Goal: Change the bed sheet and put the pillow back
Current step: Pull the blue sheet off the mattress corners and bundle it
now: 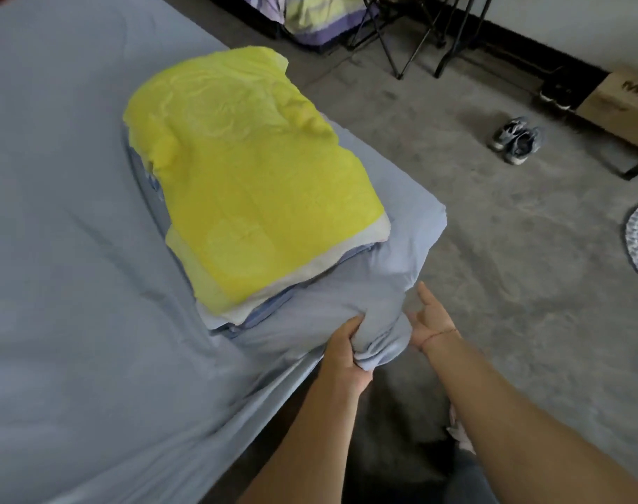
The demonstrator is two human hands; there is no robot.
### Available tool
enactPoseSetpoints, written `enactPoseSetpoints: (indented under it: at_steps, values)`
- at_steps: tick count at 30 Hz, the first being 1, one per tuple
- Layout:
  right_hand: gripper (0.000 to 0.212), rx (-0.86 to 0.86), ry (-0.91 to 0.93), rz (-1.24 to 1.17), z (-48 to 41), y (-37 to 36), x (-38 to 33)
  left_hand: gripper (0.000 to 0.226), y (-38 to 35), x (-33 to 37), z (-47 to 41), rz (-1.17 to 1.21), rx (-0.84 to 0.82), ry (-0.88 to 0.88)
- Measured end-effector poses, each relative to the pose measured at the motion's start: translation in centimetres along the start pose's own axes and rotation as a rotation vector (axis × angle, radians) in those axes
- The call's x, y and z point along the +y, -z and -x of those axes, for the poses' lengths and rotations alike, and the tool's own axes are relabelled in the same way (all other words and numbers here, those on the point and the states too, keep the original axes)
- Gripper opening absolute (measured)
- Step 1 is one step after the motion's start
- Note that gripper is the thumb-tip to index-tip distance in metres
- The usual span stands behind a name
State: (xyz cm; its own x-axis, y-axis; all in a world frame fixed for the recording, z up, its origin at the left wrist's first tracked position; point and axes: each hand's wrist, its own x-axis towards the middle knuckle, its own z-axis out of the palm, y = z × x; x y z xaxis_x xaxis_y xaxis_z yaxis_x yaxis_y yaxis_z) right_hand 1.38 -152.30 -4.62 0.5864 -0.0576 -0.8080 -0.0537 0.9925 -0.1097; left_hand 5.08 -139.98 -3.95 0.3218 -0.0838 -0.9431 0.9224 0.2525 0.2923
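Left hand [346,345] is clenched on a bunched corner of the blue-grey bed sheet [379,332], thumb on top and fingers curled under. Right hand [426,318] is just beside the bunch on its right, fingers spread and slack, gripping nothing. Can't tell if it brushes the cloth.

The sheet runs from that grip up and left over the whole mattress, which is hidden under it. The yellow-covered pillow [244,169] lies on the sheet just beyond the hands, up-left, with folded blue cloth [270,303] under its near end.

Handling guess:
- **Sheet:** thin, limp and light, no stiffness, likely to slip from a pinch. Take a full fistful at the corner.
- **Pillow:** soft, bulky and light, but it pins the sheet. Take it two-handed by the short ends.
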Motion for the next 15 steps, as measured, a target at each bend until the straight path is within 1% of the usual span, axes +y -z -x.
enactPoseSetpoints:
  at_steps: [1, 2, 3, 4, 6, 7, 8, 9, 11, 12, 13, 15]
  values:
    - [0.06, 0.028, 0.006, 0.021, -0.3, 0.0, -0.4, 0.025, 0.0, -0.2, 0.5, 0.051, -0.147, 0.067]
    - [0.048, 0.04, 0.022, 0.052, -0.6, 0.4, -0.9, 0.021, 0.3, -0.5, 0.3, 0.124, -0.203, 0.059]
    - [0.04, 0.038, 0.04, 0.103, -0.8, 0.7, -1.4, 0.017, 1.1, -0.5, 0.8, 0.158, -0.211, 0.025]
    - [0.036, 0.029, 0.058, 0.159, -0.9, 1.2, -1.7, 0.014, 0.3, -0.9, 0.6, 0.174, -0.222, -0.002]
    - [0.037, -0.021, 0.071, 0.256, -0.7, 2.4, -2.1, 0.014, 0.0, -1.7, 1.0, 0.231, -0.187, -0.052]
    - [0.039, -0.046, 0.069, 0.314, -0.4, 3.0, -2.3, 0.021, -0.7, -2.2, 1.1, 0.258, -0.174, -0.073]
    - [0.042, -0.076, 0.074, 0.38, -0.2, 3.5, -2.4, 0.028, -1.2, -2.8, 1.0, 0.262, -0.201, -0.077]
    - [0.049, -0.115, 0.081, 0.432, 0.4, 3.7, -2.5, 0.032, -1.9, -3.4, 1.4, 0.263, -0.224, -0.079]
    - [0.07, -0.221, 0.068, 0.493, 1.0, 4.2, -2.9, 0.036, -4.1, -4.6, 2.2, 0.299, -0.295, -0.091]
    - [0.078, -0.238, 0.06, 0.53, 1.0, 4.6, -3.3, 0.037, -5.3, -5.2, 1.9, 0.314, -0.341, -0.103]
    - [0.078, -0.223, 0.05, 0.573, 1.1, 4.9, -3.8, 0.039, -6.6, -5.6, 2.3, 0.29, -0.334, -0.107]
    - [0.064, -0.138, 0.035, 0.662, 1.3, 5.5, -5.3, 0.04, -8.7, -6.1, 2.4, 0.195, -0.257, -0.089]
